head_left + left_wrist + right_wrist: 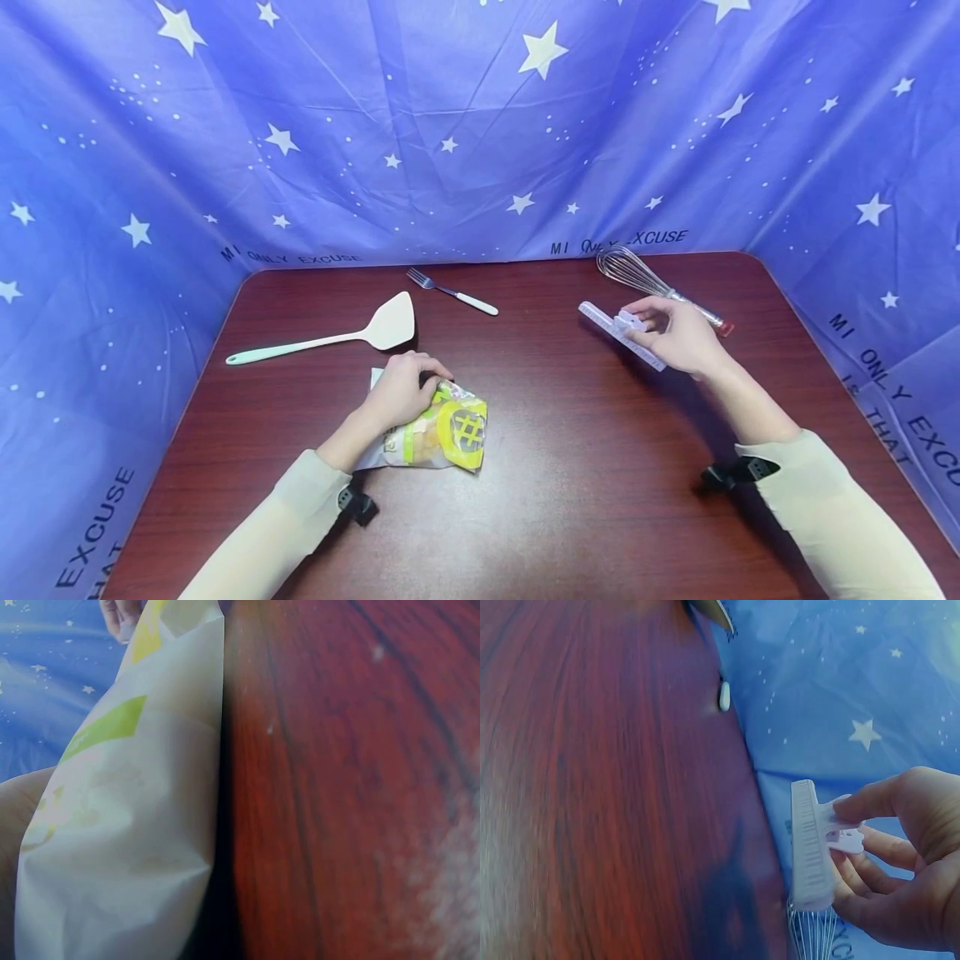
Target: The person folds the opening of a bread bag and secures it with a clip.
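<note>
My left hand (405, 387) rests over the upper edge of a yellow, green and white food bag (450, 433), its fingers curled onto the packaging. The bag (135, 810) lies on the table and fills much of the left wrist view. In my right hand (682, 337) is a pale lilac bag clip (622, 336) with a long ridged bar. Thumb and fingers pinch the clip's handles, as the right wrist view shows on the clip (812, 847). The clip is held above the table, near the whisk (637, 271).
A white spatula (390, 321) with a mint handle lies left of centre, beyond the left hand. Farther back is a fork (453, 292) with a white handle. A starry blue curtain (480, 125) surrounds the back and sides of the dark red wooden table (555, 500).
</note>
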Available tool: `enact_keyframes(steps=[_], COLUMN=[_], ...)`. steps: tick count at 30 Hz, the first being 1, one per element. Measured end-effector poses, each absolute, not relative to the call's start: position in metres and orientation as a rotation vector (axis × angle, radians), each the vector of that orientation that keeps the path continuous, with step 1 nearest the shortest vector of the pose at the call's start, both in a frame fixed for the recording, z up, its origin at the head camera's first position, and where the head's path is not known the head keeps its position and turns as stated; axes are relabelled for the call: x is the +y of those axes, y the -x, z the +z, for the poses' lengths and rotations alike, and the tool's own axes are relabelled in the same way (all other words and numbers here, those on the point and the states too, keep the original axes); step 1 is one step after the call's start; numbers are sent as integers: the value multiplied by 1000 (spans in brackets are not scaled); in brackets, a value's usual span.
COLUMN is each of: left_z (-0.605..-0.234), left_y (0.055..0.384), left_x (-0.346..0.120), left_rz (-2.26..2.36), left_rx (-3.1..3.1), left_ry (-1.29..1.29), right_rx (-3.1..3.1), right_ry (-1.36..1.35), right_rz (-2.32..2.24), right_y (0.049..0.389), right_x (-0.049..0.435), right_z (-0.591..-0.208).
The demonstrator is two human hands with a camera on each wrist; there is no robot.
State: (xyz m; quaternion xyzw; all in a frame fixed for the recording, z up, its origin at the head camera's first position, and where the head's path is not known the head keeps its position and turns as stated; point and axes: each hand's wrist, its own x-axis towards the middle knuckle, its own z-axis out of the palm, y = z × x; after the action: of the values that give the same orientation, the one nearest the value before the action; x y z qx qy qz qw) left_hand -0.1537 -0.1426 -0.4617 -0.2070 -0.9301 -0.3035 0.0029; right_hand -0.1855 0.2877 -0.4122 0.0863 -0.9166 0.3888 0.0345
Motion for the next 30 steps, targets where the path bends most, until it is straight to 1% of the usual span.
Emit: enact_keyframes(steps=[13, 22, 30], left_z=[-464, -460, -463], left_y=[155, 155, 155], left_x=[-143, -144, -143], left_rz=[-946, -939, -941], left_rx=[-2905, -2917, -2912], left_ry=[665, 662, 675], right_rx=[-2840, -2818, -2823], right_ry=[-267, -346, -438], right_rz=[1370, 1509, 1645], right_y=[185, 182, 176], right_x=[253, 229, 207], right_z=[-405, -405, -410])
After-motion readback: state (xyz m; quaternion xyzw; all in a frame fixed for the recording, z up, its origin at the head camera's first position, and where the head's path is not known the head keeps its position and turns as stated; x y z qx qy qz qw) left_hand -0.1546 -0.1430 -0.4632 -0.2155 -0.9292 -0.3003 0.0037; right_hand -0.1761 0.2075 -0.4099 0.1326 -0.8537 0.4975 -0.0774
